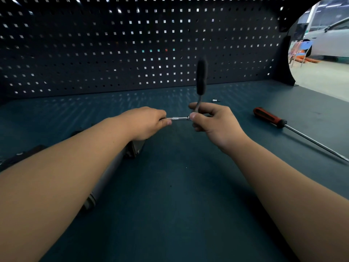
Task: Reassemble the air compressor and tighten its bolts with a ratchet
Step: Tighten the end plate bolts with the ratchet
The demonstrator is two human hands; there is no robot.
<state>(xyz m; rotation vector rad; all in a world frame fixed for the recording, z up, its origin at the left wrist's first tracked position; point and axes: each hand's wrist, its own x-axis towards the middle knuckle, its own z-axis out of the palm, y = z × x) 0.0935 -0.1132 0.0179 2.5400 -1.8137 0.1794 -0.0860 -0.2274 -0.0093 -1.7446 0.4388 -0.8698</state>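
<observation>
Two bare forearms reach over the dark teal table (179,205). The grey cylindrical air compressor (116,168) lies under the left one; it looks heavy and rigid, best steadied by its body. Left hand (145,122) pinches a slim silver extension bar (178,118); right hand (215,121) grips the head of the black-handled steel ratchet (201,78), handle upright. Stiff, smooth metal, likely slippery: hold the handle. Beyond lie a red-and-black screwdriver (270,118), a small silver socket (214,100) and a dark pegboard (132,44).

Open bench (170,195) in the middle; screwdriver (272,118) slantwise at right; compressor body (110,175) along the left
</observation>
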